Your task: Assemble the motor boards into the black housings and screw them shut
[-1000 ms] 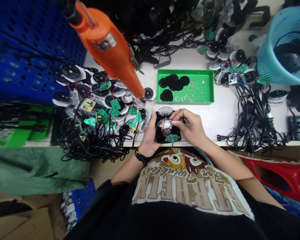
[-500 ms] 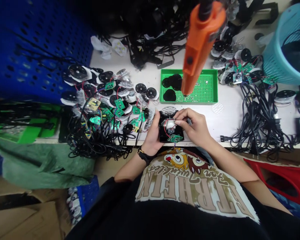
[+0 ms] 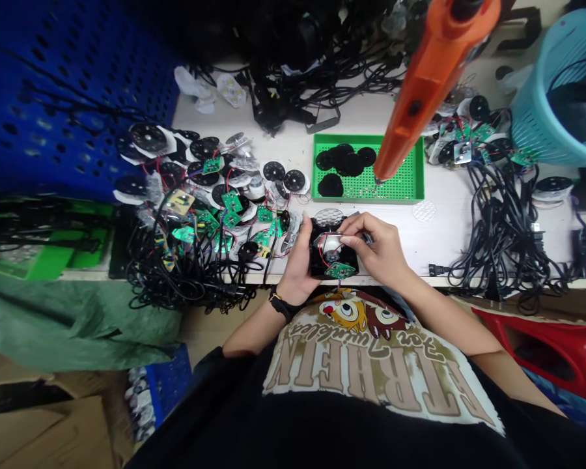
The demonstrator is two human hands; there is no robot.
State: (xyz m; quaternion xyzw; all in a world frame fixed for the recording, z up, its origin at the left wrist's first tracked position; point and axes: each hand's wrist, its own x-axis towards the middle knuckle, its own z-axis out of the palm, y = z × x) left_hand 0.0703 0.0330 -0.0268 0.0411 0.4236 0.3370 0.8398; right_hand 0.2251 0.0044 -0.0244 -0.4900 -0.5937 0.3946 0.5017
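Note:
At the bench's front edge, my left hand [image 3: 297, 260] grips the left side of a black square housing [image 3: 317, 266], its thumb along the side. Inside sits a white round part [image 3: 329, 243] with red wires, and the thumb and fingertips of my right hand [image 3: 374, 244] pinch its upper right edge. A green circuit board [image 3: 340, 270] hangs on wires at the housing's front. Behind the housing's top edge shows a clear faceted lens disc [image 3: 329, 216]. The inside of my right hand's grip is partly hidden.
An orange electric screwdriver [image 3: 420, 98] hangs over a green tray [image 3: 366, 195] with black discs. Wired boards and cables [image 3: 190, 273] heap up on the left, black power cords [image 3: 498, 228] on the right. A blue basket [image 3: 542, 85] stands at the back right.
The hanging orange screwdriver has swung to the right, uncovering more black discs in the tray. Both hands keep nearly the same hold on the housing and the white part.

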